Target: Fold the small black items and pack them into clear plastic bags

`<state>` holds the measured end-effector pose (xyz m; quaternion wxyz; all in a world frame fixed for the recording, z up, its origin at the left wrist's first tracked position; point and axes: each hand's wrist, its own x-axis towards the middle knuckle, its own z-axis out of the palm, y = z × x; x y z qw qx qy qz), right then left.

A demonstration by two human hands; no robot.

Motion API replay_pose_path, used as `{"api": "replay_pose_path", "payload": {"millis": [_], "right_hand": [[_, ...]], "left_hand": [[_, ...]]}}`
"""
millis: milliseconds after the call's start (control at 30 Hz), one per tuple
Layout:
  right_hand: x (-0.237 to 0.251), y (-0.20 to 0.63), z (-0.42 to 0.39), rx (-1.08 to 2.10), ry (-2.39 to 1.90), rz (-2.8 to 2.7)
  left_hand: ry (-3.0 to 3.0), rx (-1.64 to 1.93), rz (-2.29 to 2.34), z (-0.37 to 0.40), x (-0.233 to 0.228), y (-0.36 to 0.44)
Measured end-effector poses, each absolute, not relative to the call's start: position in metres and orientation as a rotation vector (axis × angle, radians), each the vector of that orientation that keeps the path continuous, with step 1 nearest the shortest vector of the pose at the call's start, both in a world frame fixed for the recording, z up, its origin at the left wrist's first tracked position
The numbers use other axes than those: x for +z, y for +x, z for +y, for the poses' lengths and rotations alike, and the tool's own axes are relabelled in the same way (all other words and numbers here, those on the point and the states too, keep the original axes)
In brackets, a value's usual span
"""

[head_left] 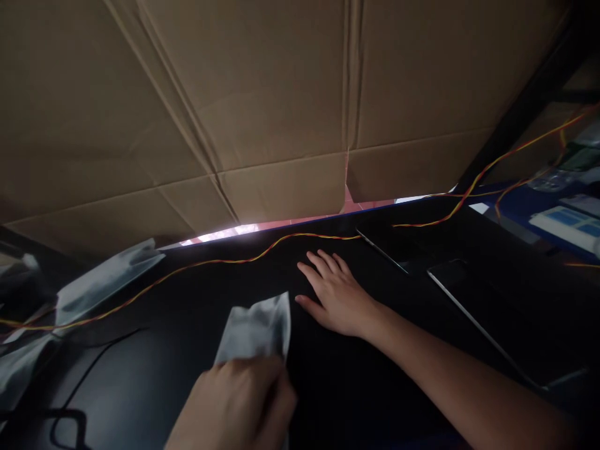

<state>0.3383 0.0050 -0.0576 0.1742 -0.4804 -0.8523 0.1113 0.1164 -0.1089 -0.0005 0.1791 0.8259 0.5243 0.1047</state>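
My left hand (239, 400) is closed around a crumpled whitish plastic bag (257, 328), whose upper end sticks out beyond the fist. What the bag contains, if anything, cannot be made out. My right hand (335, 294) lies palm down on the black tabletop (187, 356), fingers stretched and a little apart, holding nothing. Just beyond its fingertips a twisted red-and-yellow wire (262, 253) runs across the table. A thin dark panel with a pale edge (382, 250) lies to the right of that hand.
Brown cardboard (281, 94) hangs along the back. Another whitish bag (107, 281) lies at the left, near a thin black cable (89, 369). A larger dark sheet with a light edge (482, 328) lies at the right; a white-and-blue box (567, 226) and a clear bottle (553, 180) are beyond.
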Motion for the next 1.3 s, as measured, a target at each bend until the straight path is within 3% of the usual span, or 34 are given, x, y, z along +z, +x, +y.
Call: {"api": "replay_pose_path", "payload": {"millis": [200,367,567,633,767,833,1033,1167,1300], "right_hand": [[-0.056,0.341,0.016,0.399,-1.308,-2.275],[-0.042,0.343,0.017,0.487,-1.185,-2.169],[-0.028,0.334,-0.010,1.355,-0.605,-2.453],[-0.030,0.329,-0.018,1.199,-0.525,-2.560],[-0.036,0.317,-0.032,0.339,-0.381,-2.639],[-0.039,0.310,-0.039,0.118,-0.331,-2.487],[-0.032,0.305,-0.041,0.074,-0.308,-2.202],[-0.027,0.316,-0.027,0.243,-0.465,-2.082],[-0.029,0.318,-0.023,0.364,-0.521,-1.980]], "left_hand": [[2.316,0.363,1.322,-0.028,0.024,0.134],[2.353,0.495,1.270,0.017,-0.009,0.110],[2.285,0.587,1.304,0.032,-0.033,0.087],[2.270,0.597,1.323,0.035,-0.032,0.080],[2.236,0.613,1.338,0.040,-0.032,0.072],[2.228,0.623,1.314,0.040,-0.032,0.071],[2.201,0.741,1.012,0.022,-0.002,0.071],[2.154,0.672,0.649,0.003,0.027,0.072],[2.231,0.507,0.767,-0.007,0.030,0.078]]}}
